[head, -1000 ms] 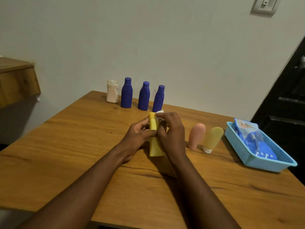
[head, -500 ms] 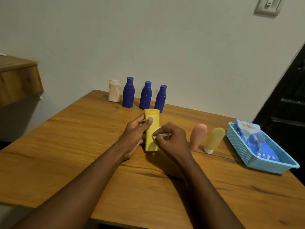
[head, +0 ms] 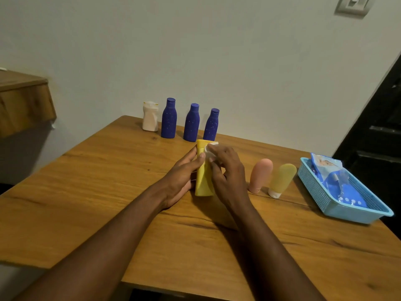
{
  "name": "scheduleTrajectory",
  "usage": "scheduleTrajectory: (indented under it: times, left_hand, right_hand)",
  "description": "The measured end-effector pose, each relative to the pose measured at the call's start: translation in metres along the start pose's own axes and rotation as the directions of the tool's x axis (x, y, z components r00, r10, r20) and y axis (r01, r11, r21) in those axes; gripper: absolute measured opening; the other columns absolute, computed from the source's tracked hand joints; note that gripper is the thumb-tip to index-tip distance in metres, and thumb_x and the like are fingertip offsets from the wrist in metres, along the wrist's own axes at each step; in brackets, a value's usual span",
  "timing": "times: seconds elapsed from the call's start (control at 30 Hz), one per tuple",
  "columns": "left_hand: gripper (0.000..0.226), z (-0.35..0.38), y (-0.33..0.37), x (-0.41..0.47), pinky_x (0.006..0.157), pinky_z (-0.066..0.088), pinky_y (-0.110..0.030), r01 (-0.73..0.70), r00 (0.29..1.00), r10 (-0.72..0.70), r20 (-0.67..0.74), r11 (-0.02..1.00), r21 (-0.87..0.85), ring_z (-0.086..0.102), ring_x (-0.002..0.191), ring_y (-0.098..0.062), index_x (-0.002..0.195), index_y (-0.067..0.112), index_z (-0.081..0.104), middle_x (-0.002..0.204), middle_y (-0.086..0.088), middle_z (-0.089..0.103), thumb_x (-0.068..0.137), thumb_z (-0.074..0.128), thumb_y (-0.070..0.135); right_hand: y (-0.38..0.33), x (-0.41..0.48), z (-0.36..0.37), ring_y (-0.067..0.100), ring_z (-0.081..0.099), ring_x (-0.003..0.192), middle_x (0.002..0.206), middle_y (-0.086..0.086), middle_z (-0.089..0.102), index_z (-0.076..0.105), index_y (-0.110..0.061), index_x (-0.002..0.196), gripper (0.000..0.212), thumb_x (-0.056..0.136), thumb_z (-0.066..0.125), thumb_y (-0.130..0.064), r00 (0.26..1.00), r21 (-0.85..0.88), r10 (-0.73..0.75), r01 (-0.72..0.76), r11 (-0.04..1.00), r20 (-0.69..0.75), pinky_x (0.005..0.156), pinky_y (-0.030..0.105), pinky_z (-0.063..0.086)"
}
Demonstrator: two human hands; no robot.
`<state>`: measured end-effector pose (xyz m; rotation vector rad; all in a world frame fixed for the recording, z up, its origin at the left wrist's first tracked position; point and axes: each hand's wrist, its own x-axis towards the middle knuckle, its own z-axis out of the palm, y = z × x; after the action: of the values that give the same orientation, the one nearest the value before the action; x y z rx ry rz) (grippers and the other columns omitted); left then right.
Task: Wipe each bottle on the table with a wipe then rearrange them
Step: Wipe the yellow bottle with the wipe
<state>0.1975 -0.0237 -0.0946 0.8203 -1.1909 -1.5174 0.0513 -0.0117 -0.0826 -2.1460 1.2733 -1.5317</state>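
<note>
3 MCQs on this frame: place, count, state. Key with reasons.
1. Wipes pack is where? A in the blue basket B by the white bottle C on the shelf
2. How many dark blue bottles? A two B three C four
3. Right hand is? A flat on the table B pressing a white wipe on the yellow bottle C lifting the pink tube
Key: 1A, pack lies inside it; 2B, three in a row; 3B, wipe shows at its fingertips on the bottle.

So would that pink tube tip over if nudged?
Probably: the pink tube stands on its narrower cap end, so a nudge could tip it, perhaps against the pale yellow tube close beside it. Its rounded matte body looks soft, likely squeezable and light.
</note>
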Motion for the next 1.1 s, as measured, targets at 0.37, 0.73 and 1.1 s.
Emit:
scheduleTrajectory:
  times: [0.37, 0.73, 1.1]
  left_hand:
    - [0.062, 0.0, -0.001, 0.0, 0.11, 0.051, -0.039, 0.008, 0.999, -0.015, -0.052, 0.99, -0.141, 0.06, 0.134, -0.019, 0.158, 0.031, 0.04, 0.146, -0.007, 0.061, 0.1, 0.057, 0.045]
    - [0.043, 0.007, 0.004, -0.001, 0.117, 0.045, -0.047, 0.04, 0.998, -0.048, -0.036, 0.981, -0.188, 0.06, 0.135, -0.022, 0.152, 0.027, 0.05, 0.143, -0.007, 0.066, 0.111, 0.043, 0.036]
    - [0.054, -0.003, 0.008, -0.001, 0.102, 0.055, -0.047, 0.03, 0.99, -0.067, -0.127, 0.96, -0.277, 0.062, 0.131, -0.028, 0.161, 0.039, 0.033, 0.153, -0.008, 0.055, 0.11, 0.05, 0.033]
  right_hand:
    - [-0.008, -0.006, -0.002, 0.006, 0.061, 0.099, 0.107, -0.007, 0.068, 0.072, -0.023, 0.117, 0.028, 0.092, 0.067, -0.012, 0.997, -0.027, -0.034, 0.036, 0.999, 0.064, 0.082, 0.039, 0.056]
    - [-0.009, -0.002, 0.0, 0.01, 0.056, 0.108, 0.116, 0.0, 0.059, 0.069, -0.02, 0.123, 0.031, 0.093, 0.065, -0.011, 0.999, -0.126, -0.053, 0.053, 0.991, 0.006, 0.086, 0.028, 0.054]
    - [-0.014, -0.009, 0.0, 0.008, 0.057, 0.087, 0.097, -0.006, 0.063, 0.076, -0.022, 0.105, 0.021, 0.088, 0.067, -0.028, 0.959, -0.147, 0.003, 0.041, 0.988, 0.283, 0.075, 0.036, 0.054]
